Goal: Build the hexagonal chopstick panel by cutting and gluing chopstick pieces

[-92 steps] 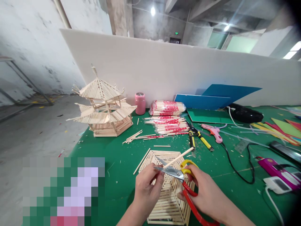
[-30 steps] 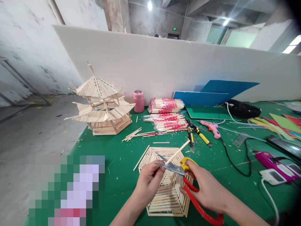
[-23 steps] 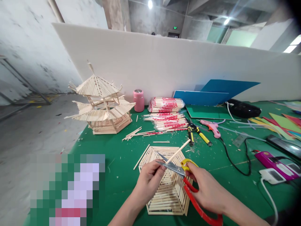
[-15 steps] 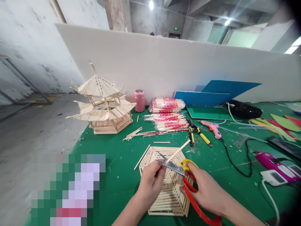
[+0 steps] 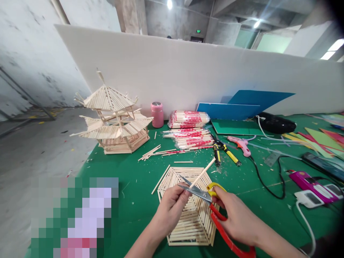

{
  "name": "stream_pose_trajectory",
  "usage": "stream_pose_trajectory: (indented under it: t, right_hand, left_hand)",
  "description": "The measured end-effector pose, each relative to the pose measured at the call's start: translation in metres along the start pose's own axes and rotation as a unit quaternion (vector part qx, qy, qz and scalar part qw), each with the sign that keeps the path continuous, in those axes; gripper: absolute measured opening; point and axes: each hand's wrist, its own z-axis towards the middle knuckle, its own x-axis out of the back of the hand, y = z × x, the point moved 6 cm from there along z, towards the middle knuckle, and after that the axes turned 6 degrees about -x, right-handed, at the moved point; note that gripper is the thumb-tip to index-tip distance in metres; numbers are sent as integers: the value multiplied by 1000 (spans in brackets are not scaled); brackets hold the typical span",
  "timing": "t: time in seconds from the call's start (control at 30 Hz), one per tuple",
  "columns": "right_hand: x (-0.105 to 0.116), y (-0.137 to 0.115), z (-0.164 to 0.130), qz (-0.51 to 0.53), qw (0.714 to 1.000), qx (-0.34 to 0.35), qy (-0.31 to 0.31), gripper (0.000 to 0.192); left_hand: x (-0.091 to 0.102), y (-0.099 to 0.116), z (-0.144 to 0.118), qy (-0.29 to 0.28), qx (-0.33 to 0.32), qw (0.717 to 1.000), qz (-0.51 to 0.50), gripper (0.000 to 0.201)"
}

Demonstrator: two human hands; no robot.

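Evidently the green tabletop (image 5: pixel 139 204) had seen a lot of cutting, for pale crumbs and scraps were strewn across it, thickest beyond the six-sided stick panel (image 5: pixel 188 229). Above this panel, the left hand (image 5: pixel 172 206) pinched the lower end of a wooden stick (image 5: pixel 203 172) between thumb and fingers, the exact grip partly hidden by a blade. The stick sloped up over the panel's far right edge. Also over the panel, the right hand (image 5: pixel 233 215) was curled around the red and yellow handles of the scissors (image 5: pixel 199 194), whose parted blades met the stick close to the left fingertips.

Left of the panel and farther back stood a two-roofed pagoda model (image 5: pixel 111 132); directly behind the panel lay plastic-wrapped chopsticks (image 5: pixel 189 119), and to its right a pink hot glue gun (image 5: pixel 243 146) trailed its black cord. A long white board (image 5: pixel 150 68) screened the table's rear, well behind the panel. Past it rose bare grey concrete with a lit ceiling lamp (image 5: pixel 169 4) and a small green sign (image 5: pixel 198 31). Far left of the panel, littered floor (image 5: pixel 63 147) ran to a stained white wall (image 5: pixel 29 53).
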Motion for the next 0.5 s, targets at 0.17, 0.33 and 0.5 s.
stream_pose_trajectory:
  t: [0.17, 0.33, 0.5]
  right_hand:
    - [-3, -1, 1, 7, 1000, -11, -1, 21]
    - [-3, 5, 1, 6, 1000, -19, 7, 41]
    - [-4, 10, -1, 30, 999, -25, -16, 54]
  left_hand:
    - [3, -5, -2, 57, -7, 998, 37, 20]
    - [2, 0, -2, 63, -46, 994, 75, 22]
    - [-1, -1, -2, 41, -19, 999, 15, 20]
